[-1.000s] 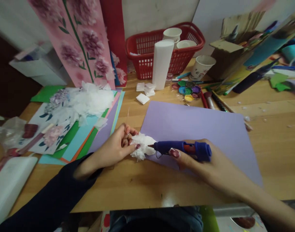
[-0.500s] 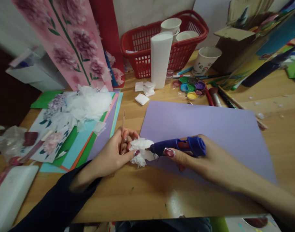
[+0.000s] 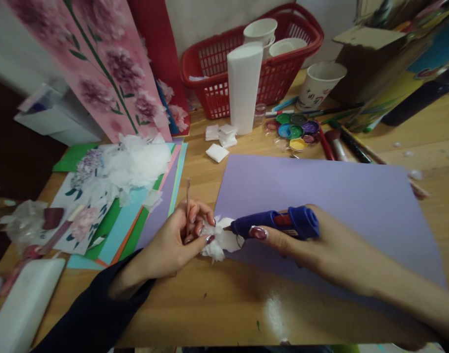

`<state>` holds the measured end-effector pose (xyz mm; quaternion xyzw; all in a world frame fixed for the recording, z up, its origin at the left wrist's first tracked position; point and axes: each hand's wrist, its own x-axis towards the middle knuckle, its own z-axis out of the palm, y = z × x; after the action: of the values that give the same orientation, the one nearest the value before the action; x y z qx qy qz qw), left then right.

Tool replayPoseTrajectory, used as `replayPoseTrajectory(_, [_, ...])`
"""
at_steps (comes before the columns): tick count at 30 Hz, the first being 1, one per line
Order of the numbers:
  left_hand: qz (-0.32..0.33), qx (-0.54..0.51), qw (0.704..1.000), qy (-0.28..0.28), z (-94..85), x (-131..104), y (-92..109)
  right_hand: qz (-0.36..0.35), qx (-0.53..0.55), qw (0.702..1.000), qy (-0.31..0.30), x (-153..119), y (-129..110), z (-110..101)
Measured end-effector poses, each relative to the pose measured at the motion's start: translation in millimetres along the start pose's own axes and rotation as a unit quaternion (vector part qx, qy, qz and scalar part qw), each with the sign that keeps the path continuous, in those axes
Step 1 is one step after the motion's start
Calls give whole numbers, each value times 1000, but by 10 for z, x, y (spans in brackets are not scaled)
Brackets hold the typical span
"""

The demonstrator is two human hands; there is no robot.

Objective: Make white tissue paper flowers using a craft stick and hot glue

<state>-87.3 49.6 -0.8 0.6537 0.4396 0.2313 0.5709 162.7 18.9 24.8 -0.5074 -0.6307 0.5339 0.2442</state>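
My left hand (image 3: 183, 235) pinches a ruffled white paper flower (image 3: 215, 245) between thumb and fingers, and a thin stick (image 3: 188, 201) stands up from the same hand. In my right hand (image 3: 301, 240) is a blue glue gun (image 3: 261, 223), held level. Its nozzle points left and lies at the right part of the flower; whether it touches is too small to tell. Both hands are over the lower left edge of a lilac sheet (image 3: 320, 191) on the wooden table.
Crumpled white tissue (image 3: 139, 159) lies on coloured papers (image 3: 124, 230) at left. Behind are folded white squares (image 3: 217, 152), a white roll (image 3: 244, 88), a red basket (image 3: 213, 98), a paper cup (image 3: 320, 86), paint pots (image 3: 298, 143) and brushes (image 3: 336, 144).
The fingers of my left hand have curled further over the flower, which sits slightly lower and to the right. The glue gun has shifted slightly right. The camera view has moved a little.
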Motion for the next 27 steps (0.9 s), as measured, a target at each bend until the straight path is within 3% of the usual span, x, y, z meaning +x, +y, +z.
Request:
replayPoseTrajectory(13, [-1, 0, 1000, 18, 5, -8, 58, -12, 23, 1000, -3, 37, -46, -44])
replayPoseTrajectory(17, [-11, 17, 997, 71, -109, 15, 103, -4, 17, 1000, -23, 33, -25, -49])
replayPoseTrajectory(22, [-83, 138, 972, 169, -281, 71, -22, -14, -10, 1000, -2, -18, 26, -18])
replayPoseTrajectory(27, [-35, 345, 911, 224, -304, 25, 5, -6, -36, 999, 40, -48, 63, 5])
